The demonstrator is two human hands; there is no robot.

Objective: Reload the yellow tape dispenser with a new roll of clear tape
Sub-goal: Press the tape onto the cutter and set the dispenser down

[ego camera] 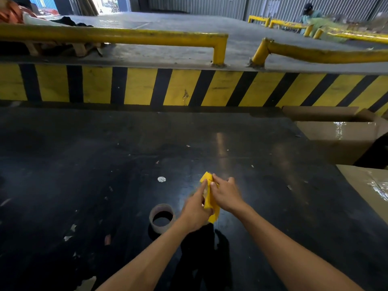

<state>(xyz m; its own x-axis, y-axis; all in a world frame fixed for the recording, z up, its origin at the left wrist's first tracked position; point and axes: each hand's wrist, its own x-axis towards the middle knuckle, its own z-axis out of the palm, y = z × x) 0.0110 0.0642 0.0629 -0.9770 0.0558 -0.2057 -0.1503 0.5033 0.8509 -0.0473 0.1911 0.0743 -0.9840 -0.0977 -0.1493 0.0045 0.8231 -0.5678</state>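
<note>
Two hands, left hand (194, 211) and right hand (225, 193), gripping yellow plastic tape dispenser (210, 199) edge-on; risk: slipping, nicking fingertips (204, 183) on hidden blade, clear tape roll (162, 217) unloaded beside.

The tape dispenser (210, 198) sits between both hands above the table (105, 164), a tape roll (162, 217) just to its left, cardboard boxes (344, 139) far right.
</note>
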